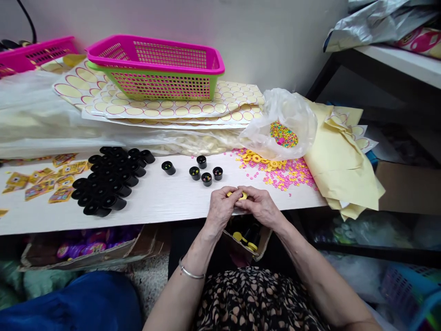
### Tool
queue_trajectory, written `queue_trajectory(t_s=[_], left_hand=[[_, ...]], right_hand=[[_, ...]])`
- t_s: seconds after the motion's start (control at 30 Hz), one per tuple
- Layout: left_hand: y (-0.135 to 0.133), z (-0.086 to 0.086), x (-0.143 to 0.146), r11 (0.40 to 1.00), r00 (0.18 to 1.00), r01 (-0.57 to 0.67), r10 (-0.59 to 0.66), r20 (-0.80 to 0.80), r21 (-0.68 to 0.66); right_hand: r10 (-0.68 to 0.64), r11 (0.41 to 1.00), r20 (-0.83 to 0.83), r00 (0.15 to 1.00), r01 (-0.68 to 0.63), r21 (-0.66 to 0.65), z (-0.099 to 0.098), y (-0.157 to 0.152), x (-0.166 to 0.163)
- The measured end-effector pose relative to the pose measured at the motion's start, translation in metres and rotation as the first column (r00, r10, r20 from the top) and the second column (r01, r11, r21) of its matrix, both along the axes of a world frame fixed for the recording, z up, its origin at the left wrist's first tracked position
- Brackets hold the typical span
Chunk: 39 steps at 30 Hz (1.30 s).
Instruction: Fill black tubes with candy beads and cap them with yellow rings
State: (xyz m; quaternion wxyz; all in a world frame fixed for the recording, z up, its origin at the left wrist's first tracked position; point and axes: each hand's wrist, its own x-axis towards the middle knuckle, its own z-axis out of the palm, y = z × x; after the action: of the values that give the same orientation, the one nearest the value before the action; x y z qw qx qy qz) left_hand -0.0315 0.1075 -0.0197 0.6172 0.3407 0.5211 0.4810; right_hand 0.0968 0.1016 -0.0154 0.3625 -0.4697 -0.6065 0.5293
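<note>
At the table's front edge, my left hand [220,207] and my right hand [261,205] meet, fingers closed round a small yellow ring-shaped piece [243,196]. Fingers cover part of the piece, and whatever lies beneath it is hidden. Just beyond my hands stand several small black cups [206,179] with coloured bits inside. One more black cup [168,168] stands apart to their left. Similar yellow rings [274,164] lie heaped to the right among scattered pink and yellow beads [291,174]. Below my hands, an open carton [264,243] holds black pieces with yellow tops.
A block of black cups [110,179] stands left, beside small printed packets [41,188]. Behind are a pink and green basket [161,85] on sticker sheets [172,110] and a plastic bag [303,115] of coloured beads. Yellow paper [339,161] overhangs the right end.
</note>
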Motion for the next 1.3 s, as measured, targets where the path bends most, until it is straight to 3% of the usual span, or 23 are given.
queue_trajectory(t_s=[0.1, 0.2, 0.43, 0.63, 0.8, 0.9, 1.07, 1.17, 1.3], left_hand=[[-0.001, -0.004, 0.001, 1.0, 1.0, -0.007, 0.008, -0.028, 0.015], [-0.001, -0.004, 0.001, 0.999, 0.999, -0.011, 0.013, -0.036, 0.032], [-0.006, -0.013, 0.01, 0.994, 0.992, -0.103, 0.105, -0.073, 0.027], [-0.003, -0.016, 0.01, 0.993, 0.984, -0.116, 0.119, -0.13, 0.026], [-0.005, -0.007, 0.005, 0.986, 0.986, -0.167, 0.167, 0.012, 0.023], [-0.016, -0.008, 0.004, 0.983, 0.986, -0.165, 0.162, 0.05, 0.075], [-0.034, -0.016, 0.006, 0.945, 0.95, -0.105, 0.187, -0.248, 0.309], [-0.04, -0.013, 0.007, 0.914, 0.925, -0.045, 0.19, -0.328, 0.403], [-0.045, -0.005, 0.0, 0.889, 0.95, 0.047, 0.101, -0.295, 0.455]], right_hand=[[-0.127, 0.955, -0.267, 0.955, 0.045, -0.293, -0.006, 0.0, -0.003], [-0.304, 0.898, -0.315, 0.899, 0.16, -0.41, -0.008, 0.001, -0.011], [-0.385, 0.854, -0.304, 0.871, 0.212, -0.475, -0.006, 0.007, -0.018], [-0.427, 0.864, -0.253, 0.868, 0.31, -0.396, -0.01, 0.005, -0.025], [-0.432, 0.859, -0.347, 0.833, 0.262, -0.441, -0.009, 0.0, -0.026], [-0.473, 0.849, -0.461, 0.75, 0.248, -0.467, -0.006, -0.005, -0.026], [-0.497, 0.842, -0.583, 0.643, 0.195, -0.503, 0.002, -0.019, -0.025], [-0.469, 0.847, -0.586, 0.66, 0.148, -0.511, 0.009, -0.028, -0.016], [-0.327, 0.87, -0.561, 0.76, 0.01, -0.493, 0.019, -0.036, 0.002]])
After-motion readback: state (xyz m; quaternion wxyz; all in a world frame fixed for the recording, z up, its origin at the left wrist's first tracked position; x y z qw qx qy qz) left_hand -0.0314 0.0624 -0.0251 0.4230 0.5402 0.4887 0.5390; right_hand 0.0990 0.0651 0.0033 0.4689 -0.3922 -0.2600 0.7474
